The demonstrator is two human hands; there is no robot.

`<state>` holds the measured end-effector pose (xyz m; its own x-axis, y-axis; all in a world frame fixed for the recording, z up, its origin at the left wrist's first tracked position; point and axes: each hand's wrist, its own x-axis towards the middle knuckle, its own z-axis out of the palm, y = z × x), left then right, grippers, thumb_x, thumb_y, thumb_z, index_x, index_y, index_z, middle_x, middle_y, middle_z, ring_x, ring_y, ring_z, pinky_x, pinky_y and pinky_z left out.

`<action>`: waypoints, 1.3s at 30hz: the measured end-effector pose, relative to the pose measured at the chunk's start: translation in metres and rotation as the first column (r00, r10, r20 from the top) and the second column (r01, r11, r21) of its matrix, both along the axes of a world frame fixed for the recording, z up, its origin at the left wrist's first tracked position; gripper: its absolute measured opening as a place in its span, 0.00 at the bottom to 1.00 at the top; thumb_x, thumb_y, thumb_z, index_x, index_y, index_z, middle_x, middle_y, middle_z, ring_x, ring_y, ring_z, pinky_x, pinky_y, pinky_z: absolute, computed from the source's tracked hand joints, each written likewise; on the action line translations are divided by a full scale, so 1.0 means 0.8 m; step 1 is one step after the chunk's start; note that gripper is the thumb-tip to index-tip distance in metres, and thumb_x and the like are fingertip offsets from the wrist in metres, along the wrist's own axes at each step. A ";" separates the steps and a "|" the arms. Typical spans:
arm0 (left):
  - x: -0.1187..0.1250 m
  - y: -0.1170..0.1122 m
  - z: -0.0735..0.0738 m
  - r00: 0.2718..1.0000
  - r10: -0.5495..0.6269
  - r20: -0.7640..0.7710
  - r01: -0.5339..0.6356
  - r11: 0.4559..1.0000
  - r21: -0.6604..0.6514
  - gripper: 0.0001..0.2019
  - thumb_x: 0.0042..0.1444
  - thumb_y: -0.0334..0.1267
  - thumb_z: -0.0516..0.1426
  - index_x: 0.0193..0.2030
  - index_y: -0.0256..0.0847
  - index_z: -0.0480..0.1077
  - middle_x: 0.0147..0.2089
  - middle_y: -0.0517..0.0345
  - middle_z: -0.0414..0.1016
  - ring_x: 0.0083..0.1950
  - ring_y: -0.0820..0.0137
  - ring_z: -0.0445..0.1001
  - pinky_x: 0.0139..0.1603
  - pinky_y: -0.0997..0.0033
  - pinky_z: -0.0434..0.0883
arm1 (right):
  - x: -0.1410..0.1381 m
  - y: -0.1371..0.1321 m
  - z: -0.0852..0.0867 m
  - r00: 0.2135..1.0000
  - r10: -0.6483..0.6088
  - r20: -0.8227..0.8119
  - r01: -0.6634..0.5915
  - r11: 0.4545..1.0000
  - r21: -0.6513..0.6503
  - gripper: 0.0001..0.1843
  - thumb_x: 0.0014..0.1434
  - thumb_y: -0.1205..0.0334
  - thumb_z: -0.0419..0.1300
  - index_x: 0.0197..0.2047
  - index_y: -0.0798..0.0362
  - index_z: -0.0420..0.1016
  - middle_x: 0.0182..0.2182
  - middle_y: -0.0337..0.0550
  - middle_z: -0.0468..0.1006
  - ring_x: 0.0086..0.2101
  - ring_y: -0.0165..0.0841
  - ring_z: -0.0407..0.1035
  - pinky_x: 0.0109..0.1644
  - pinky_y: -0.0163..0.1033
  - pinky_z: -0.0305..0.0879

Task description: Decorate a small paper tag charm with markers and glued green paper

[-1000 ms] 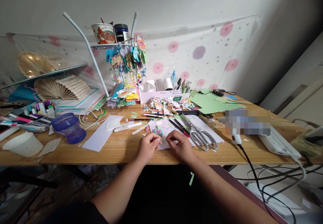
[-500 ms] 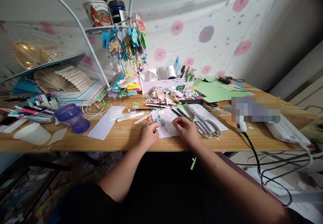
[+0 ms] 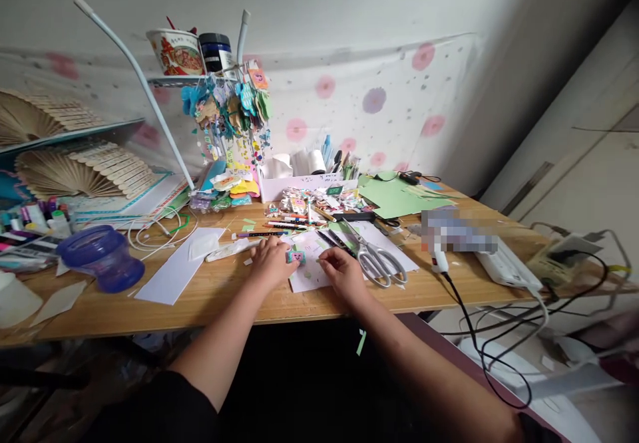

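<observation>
My left hand [image 3: 272,263] reaches over the desk with its fingers stretched forward and apart, close to the pencils and a white strip. Beside its thumb lies a small teal card with a pink picture [image 3: 296,257]; whether the thumb touches it is hard to tell. My right hand [image 3: 342,274] is closed in a pinch above a white sheet [image 3: 304,285] dotted with small green scraps. What its fingertips hold is too small to make out. Just right of that hand rest large grey-handled scissors [image 3: 382,263].
Pencils [image 3: 287,225] and a heap of colourful cutouts [image 3: 324,200] lie behind the hands. Green paper [image 3: 394,197] is at the back right. A blue-purple cup [image 3: 102,257] stands left; a corded tool [image 3: 439,259] and white power strip [image 3: 504,270] are on the right.
The whole view has shifted, moving the desk left and lower. My left hand has gone left and forward from the teal card, its fingers unfolding. My right hand keeps its pinch over the sheet.
</observation>
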<state>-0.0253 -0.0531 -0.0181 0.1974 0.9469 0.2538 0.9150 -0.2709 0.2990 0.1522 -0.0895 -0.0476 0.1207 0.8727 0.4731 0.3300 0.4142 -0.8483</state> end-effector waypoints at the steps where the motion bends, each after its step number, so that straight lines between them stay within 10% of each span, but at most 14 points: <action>1: 0.000 0.001 -0.003 1.000 -0.004 0.010 0.004 1.000 0.006 0.14 0.48 0.46 0.62 0.40 0.46 0.76 0.49 0.48 0.71 0.54 0.51 0.64 0.54 0.51 0.58 | 0.000 0.000 0.000 1.000 0.000 0.000 0.000 1.000 0.001 0.04 0.51 0.60 0.58 0.28 0.51 0.71 0.24 0.41 0.76 0.25 0.33 0.69 0.28 0.38 0.66; 14: -0.013 0.001 -0.014 0.937 -0.149 0.315 0.114 0.985 0.128 0.16 0.46 0.38 0.65 0.44 0.44 0.71 0.38 0.55 0.77 0.40 0.63 0.74 0.48 0.62 0.66 | 0.003 -0.002 0.002 0.996 0.034 -0.087 -0.032 0.999 0.030 0.06 0.57 0.58 0.57 0.31 0.51 0.67 0.31 0.44 0.74 0.33 0.35 0.70 0.33 0.38 0.68; 26: 0.007 -0.016 -0.016 0.697 -0.200 0.689 0.182 0.978 0.100 0.18 0.44 0.30 0.62 0.44 0.43 0.66 0.36 0.59 0.76 0.33 0.72 0.74 0.38 0.72 0.69 | -0.003 -0.008 -0.006 0.957 0.256 -0.137 -0.245 0.965 0.087 0.10 0.62 0.53 0.56 0.34 0.50 0.64 0.45 0.51 0.78 0.45 0.38 0.74 0.46 0.45 0.70; 39: 0.012 -0.013 -0.018 0.416 -0.160 0.895 0.337 0.942 0.012 0.14 0.47 0.35 0.61 0.41 0.40 0.65 0.37 0.57 0.73 0.35 0.71 0.72 0.36 0.72 0.70 | -0.002 -0.009 -0.001 0.970 0.210 -0.122 -0.190 0.969 0.156 0.09 0.62 0.55 0.56 0.32 0.50 0.66 0.45 0.51 0.75 0.46 0.38 0.72 0.49 0.46 0.69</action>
